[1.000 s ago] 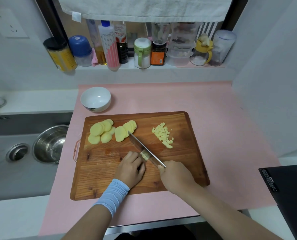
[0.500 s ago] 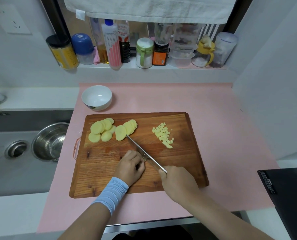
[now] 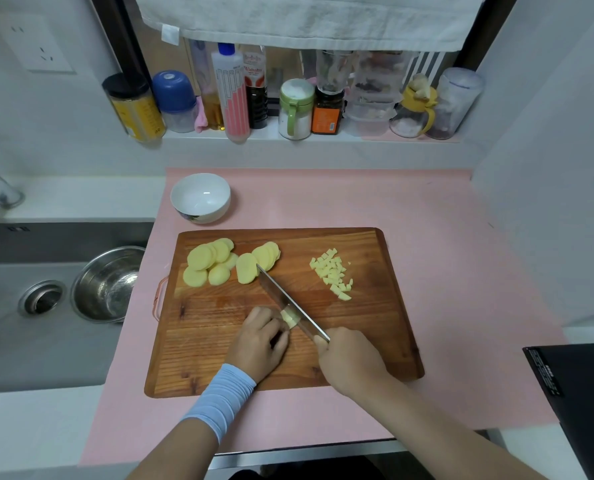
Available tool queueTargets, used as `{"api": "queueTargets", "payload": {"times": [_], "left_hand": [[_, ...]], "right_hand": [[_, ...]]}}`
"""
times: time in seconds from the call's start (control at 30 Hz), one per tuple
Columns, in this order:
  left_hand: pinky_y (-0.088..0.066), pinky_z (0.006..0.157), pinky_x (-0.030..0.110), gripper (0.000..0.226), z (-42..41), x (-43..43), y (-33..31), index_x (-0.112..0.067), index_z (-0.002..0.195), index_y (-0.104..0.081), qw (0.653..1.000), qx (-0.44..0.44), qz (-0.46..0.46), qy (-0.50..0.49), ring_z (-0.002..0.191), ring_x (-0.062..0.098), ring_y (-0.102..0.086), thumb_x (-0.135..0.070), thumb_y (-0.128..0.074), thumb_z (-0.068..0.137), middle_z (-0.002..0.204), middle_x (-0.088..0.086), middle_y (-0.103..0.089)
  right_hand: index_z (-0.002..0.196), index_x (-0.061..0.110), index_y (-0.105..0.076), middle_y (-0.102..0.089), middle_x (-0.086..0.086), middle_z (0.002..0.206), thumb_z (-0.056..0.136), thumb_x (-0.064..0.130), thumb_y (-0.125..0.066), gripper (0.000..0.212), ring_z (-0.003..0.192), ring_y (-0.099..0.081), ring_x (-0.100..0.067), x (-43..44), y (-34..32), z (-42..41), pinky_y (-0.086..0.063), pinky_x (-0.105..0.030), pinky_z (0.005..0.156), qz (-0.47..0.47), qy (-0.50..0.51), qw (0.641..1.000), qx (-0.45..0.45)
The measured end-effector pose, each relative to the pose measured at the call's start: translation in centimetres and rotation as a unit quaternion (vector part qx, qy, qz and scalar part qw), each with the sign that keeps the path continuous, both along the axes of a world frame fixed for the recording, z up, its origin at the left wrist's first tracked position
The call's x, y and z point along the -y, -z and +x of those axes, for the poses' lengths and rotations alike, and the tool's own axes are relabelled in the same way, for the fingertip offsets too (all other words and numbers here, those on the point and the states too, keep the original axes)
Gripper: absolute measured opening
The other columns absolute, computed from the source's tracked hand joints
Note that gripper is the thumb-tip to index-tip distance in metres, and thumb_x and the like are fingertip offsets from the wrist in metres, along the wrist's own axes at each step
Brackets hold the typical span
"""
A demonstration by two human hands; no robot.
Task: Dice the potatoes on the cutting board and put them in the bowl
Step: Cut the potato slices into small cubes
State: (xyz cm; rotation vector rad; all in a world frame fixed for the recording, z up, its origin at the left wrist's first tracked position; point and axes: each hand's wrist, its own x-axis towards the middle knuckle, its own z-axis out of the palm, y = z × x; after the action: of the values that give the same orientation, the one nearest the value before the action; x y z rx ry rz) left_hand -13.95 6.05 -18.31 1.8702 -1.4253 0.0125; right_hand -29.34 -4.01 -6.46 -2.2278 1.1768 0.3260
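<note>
At your left a steel basin (image 3: 106, 284) sits in the sink (image 3: 29, 348) beside the drain (image 3: 41, 299). Ahead, jars and bottles (image 3: 295, 109) line the ledge (image 3: 264, 134) under a hanging towel (image 3: 306, 19) — and a black box (image 3: 579, 393) lies at your right.

Label on dark bottle (image 3: 256, 98) reads roughly "Watsons"; other labels too blurred

The knife (image 3: 283, 299) has been tipped back over since half a second ago. Then the blade was seen almost edge-on as a thin line, and now its broad flat is shown to the camera again, much as it was a second ago. The potato strips (image 3: 290, 319) under the left hand (image 3: 261, 341), hidden at that earlier moment, are exposed again as pale yellow ends between the fingertips and the blade.
</note>
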Motion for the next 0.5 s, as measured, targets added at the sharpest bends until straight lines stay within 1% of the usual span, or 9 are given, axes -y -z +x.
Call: {"api": "queueTargets", "payload": {"times": [0.07, 0.2, 0.3, 0.5], "left_hand": [[-0.047, 0.082, 0.026, 0.009, 0.2, 0.0, 0.0, -0.009, 0.081, -0.068, 1.0, 0.0, 0.005, 0.006, 0.086, 0.02, -0.056, -0.014, -0.066, 0.089, 0.087, 0.001, -0.06], [-0.048, 0.082, 0.027, 0.009, 0.1, 0.2, -0.3, -0.01, 0.079, -0.067, 1.0, -0.009, 0.006, 0.007, 0.086, 0.019, -0.057, -0.012, -0.065, 0.088, 0.087, -0.001, -0.06], [-0.049, 0.081, 0.027, 0.009, 0.1, 0.2, -0.4, -0.01, 0.078, -0.067, 1.0, -0.015, 0.005, 0.002, 0.086, 0.018, -0.057, -0.012, -0.066, 0.087, 0.087, -0.002, -0.061], [-0.048, 0.081, 0.024, 0.011, 0.0, 0.2, -0.5, -0.011, 0.076, -0.066, 1.0, -0.019, 0.006, -0.004, 0.084, 0.017, -0.056, -0.014, -0.066, 0.087, 0.085, -0.002, -0.06]], "right_hand": [[0.086, 0.024, -0.062, -0.069, 0.003, 0.088, 0.105, 0.04, -0.043, 0.031, 0.08, -0.066, -0.02, -0.1, -0.1, 0.0, -0.056, -0.035, 0.073, -0.001, -0.007, 1.0, 0.006], [0.099, 0.023, -0.068, -0.07, 0.003, 0.092, 0.106, 0.042, -0.039, 0.035, 0.083, -0.066, -0.02, -0.4, -0.4, -0.3, -0.058, -0.038, 0.077, -0.019, -0.016, 1.0, 0.01], [0.101, 0.026, -0.069, -0.07, 0.004, 0.09, 0.105, 0.045, -0.038, 0.036, 0.082, -0.066, -0.02, -0.8, -0.5, -0.7, -0.058, -0.04, 0.077, -0.037, -0.022, 0.999, 0.018], [0.103, 0.027, -0.068, -0.069, 0.007, 0.089, 0.105, 0.046, -0.037, 0.036, 0.081, -0.065, -0.017, -1.4, -0.9, -1.6, -0.058, -0.039, 0.077, -0.048, -0.034, 0.998, 0.016]]}}
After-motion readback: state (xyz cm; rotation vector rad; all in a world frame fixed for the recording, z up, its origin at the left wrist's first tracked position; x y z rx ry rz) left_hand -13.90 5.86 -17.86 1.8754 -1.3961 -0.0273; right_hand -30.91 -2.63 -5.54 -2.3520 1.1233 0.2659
